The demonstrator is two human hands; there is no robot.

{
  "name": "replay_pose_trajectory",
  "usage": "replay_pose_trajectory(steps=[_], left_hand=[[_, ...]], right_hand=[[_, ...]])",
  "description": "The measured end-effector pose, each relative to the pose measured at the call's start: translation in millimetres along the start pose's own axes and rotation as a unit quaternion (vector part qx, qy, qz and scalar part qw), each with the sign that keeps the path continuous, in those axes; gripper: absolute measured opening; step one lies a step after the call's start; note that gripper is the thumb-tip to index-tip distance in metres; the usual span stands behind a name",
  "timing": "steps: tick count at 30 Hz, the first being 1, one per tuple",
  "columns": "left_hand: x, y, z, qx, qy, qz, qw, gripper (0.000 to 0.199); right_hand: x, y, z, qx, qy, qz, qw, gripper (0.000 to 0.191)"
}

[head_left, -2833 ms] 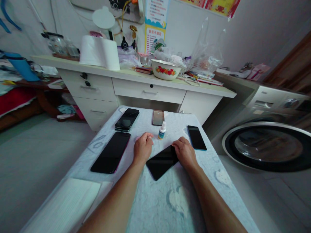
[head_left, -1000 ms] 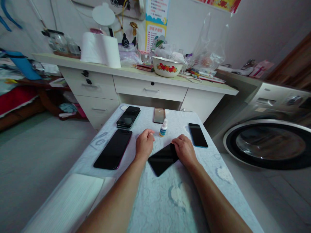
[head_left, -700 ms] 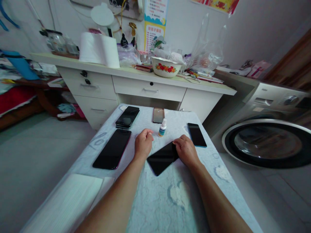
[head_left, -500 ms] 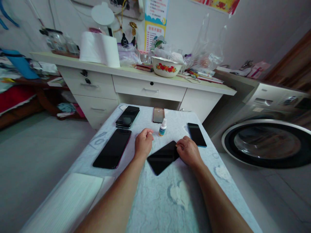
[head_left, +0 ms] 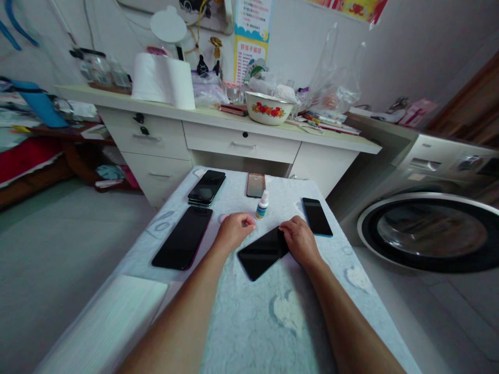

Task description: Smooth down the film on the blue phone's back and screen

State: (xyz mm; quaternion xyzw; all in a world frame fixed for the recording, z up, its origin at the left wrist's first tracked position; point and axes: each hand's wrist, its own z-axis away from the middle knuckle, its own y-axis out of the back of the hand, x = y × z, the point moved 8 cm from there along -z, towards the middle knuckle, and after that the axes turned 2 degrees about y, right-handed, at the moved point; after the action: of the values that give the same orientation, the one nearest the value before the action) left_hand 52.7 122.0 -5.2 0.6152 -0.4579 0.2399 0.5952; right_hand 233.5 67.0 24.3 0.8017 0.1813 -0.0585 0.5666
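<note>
The right grip (head_left: pixel 299 239) rests fingertips on a flat black rectangular phone (head_left: pixel 263 253); the left grip (head_left: pixel 237 228), fingers curled together, is near a small white spray bottle (head_left: pixel 262 206).

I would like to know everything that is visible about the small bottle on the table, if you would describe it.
The small bottle looks like plastic, with a narrow white top and a blue and yellow-orange label. It stands upright on the cloth-covered table, nearer than the phone case. The left hand is close beside its base; whether they touch is unclear. The label's text is too small to read.
</note>
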Motion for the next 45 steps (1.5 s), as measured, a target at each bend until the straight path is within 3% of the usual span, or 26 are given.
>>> replay_pose_trajectory(steps=[5, 17, 30, 45], left_hand=[[4, 4.4, 0, 0.050, -0.010, -0.044, 0.998, 0.006], [-5, 7.9, -2, 0.091, 0.028, -0.026, 0.995, 0.011], [-5, 12.7, -1, 0.116, 0.051, -0.013, 0.992, 0.018], [-8, 13.1, -1, 0.121, 0.062, -0.006, 0.991, 0.019]], right_hand=[[-3, 2, 0, 0.001, -0.005, 0.008, 1.000, 0.021], [-35, -4, 2, -0.053, 0.046, 0.001, 0.998, 0.021], [-12, -2, -1, -0.010, -0.014, 0.043, 0.999, 0.023], [-57, -10, 4, -0.084, 0.062, -0.002, 0.995, 0.022]])
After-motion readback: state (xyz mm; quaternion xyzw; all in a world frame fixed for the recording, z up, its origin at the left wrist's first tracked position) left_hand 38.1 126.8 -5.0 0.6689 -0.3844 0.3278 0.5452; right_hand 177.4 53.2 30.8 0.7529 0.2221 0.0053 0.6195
